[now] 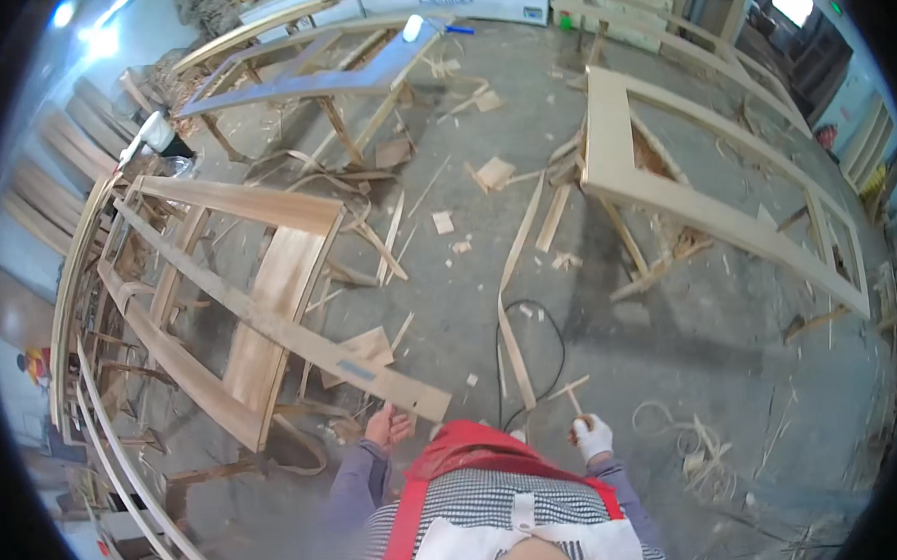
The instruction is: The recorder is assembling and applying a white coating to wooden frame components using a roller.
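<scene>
My left hand (390, 426), bare and palm turned up, has its fingers apart just below the near end of a long wooden board (301, 338). Whether it touches that board's edge I cannot tell. The board runs slantwise across a wooden door frame (271, 333) with a broad panel at its near end. In a white glove, my right hand (592, 438) is closed around a thin, light-coloured T-shaped stick (573, 397). The stick points away from me over the floor.
Door frames rest on trestles: a pale one (706, 214) at right, a bluish one (310, 84) at far left. Wood strips (515, 307), offcuts (494, 173) and a black cable (561, 340) lie on the floor. A white bucket (158, 133) stands at left.
</scene>
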Tool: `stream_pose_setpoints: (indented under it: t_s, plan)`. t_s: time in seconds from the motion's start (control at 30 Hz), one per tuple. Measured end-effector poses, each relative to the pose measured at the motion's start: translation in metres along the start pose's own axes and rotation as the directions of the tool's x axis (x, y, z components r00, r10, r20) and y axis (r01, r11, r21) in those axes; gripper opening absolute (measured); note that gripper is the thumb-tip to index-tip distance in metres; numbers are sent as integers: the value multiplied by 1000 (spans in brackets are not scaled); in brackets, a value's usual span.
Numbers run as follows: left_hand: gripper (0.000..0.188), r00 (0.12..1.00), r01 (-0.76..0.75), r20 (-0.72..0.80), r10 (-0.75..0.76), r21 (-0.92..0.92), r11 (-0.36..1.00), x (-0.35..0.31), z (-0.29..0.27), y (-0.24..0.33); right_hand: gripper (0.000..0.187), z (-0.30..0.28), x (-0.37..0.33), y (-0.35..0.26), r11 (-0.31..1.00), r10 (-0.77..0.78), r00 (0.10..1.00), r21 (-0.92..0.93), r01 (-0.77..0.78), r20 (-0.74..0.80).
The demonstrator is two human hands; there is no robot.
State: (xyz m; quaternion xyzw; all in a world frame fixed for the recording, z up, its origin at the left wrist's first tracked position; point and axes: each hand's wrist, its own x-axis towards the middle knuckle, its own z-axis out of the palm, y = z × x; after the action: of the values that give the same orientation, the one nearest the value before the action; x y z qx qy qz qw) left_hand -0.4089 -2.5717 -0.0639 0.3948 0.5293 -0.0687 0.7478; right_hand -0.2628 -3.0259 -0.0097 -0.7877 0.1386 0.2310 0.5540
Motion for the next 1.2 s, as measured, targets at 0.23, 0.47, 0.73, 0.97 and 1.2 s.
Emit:
stream_pose_setpoints:
  t_s: [0.23, 0.47, 0.73, 0.97, 1.2]
  plan:
    - [48, 989, 58, 149, 1, -391, 918, 14, 55, -38, 37, 70, 121, -150, 796, -297, 811, -339, 502, 503]
    - [51, 918, -391, -37, 395, 88, 916, 35, 92, -85, 35, 100, 248, -240, 475, -138, 600, -479, 738, 788]
    - [52, 973, 44, -209, 95, 578, 815, 38, 120, -36, 40, 15, 361, -256, 587, 34, 728, -603, 540, 685]
    - [53, 956, 259, -294, 20, 871, 418, 52, 137, 119, 35, 36, 499, -307, 975, 183, 793, -211, -71, 581]
    - [47, 890, 5, -230, 393, 868, 497, 154, 319, 335, 32, 66, 707, -449, 966, -50, 860, -195, 171, 508]
